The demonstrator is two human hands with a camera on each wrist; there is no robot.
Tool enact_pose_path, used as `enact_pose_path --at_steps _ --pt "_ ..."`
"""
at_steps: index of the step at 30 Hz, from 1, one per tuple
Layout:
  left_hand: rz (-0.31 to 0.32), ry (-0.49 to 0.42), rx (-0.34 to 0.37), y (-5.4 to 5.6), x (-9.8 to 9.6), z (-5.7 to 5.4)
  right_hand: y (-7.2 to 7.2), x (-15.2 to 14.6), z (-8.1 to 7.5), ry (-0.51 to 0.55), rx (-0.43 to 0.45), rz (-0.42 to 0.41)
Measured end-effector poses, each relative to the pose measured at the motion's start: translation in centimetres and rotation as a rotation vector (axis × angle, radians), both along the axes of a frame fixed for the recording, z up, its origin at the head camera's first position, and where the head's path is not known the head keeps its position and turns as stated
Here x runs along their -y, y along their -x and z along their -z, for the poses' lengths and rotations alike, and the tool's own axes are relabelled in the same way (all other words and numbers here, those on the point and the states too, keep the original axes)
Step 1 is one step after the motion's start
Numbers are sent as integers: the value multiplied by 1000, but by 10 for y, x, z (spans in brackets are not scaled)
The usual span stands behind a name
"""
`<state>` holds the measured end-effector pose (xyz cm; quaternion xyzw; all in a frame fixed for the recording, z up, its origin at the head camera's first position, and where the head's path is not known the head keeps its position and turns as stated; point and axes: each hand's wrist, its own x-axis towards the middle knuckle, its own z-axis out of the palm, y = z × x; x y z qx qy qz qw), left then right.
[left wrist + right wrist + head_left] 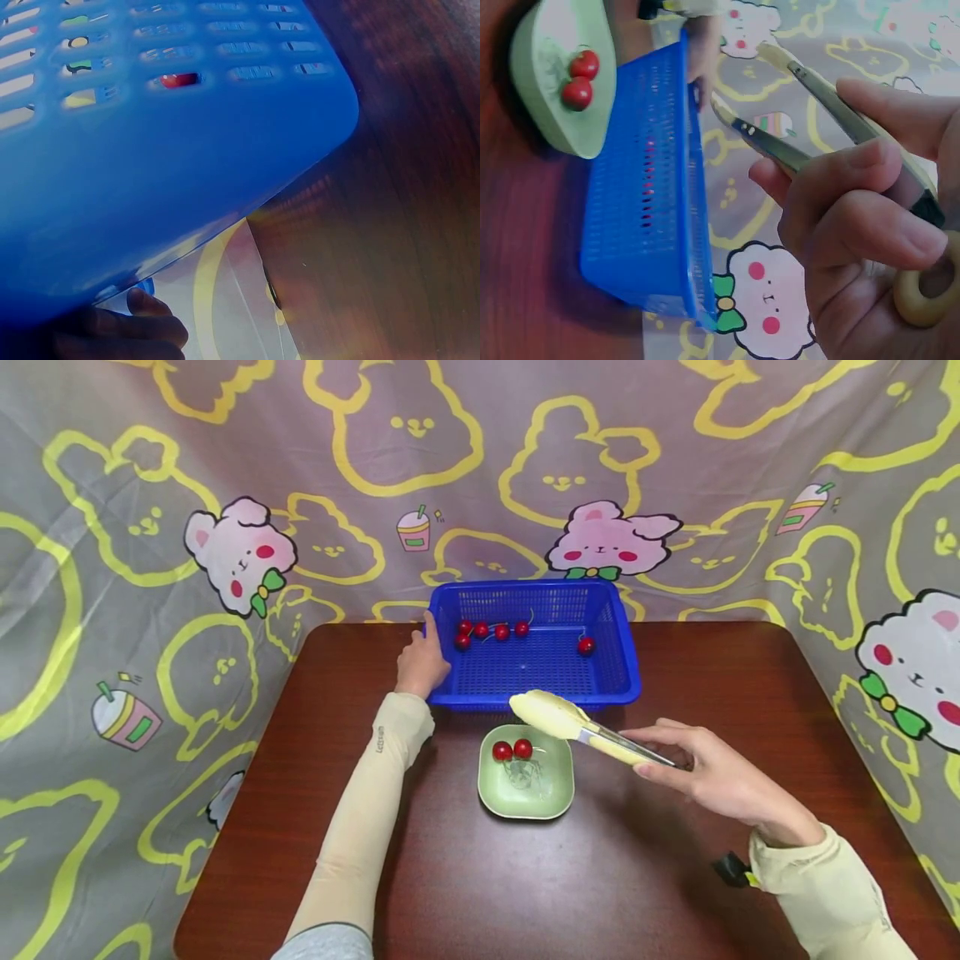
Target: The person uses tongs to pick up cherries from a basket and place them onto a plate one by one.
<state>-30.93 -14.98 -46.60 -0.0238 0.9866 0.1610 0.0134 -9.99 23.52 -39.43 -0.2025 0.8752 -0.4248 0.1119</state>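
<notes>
My left hand [423, 662] holds the left rim of a blue plastic basket [525, 700], one finger pointing along the edge. Its curled fingers [154, 330] show by that rim in the left wrist view. Tongs [600, 737] with pale yellow tips are gripped in my right hand [712, 772]. The tips stand apart in the right wrist view, with nothing between them. They hang above the basket's near edge and the right side of a green plate [528, 806]. Two red cherries [502, 751] lie on the plate. Several more cherries [502, 632] sit in the basket, mostly at its left.
The dark wooden table [322, 760] carries the basket at the back and the plate in front of it. A patterned curtain [480, 460] hangs close behind the basket and along both sides.
</notes>
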Motion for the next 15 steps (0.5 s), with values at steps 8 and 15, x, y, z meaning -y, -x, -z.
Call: enact_pose_path --at_steps 8,15 --pt "-6 9 2 0 0 0 20 0 -10 72 183 150" --pt "-4 8 6 1 -1 0 34 2 -8 29 201 231"
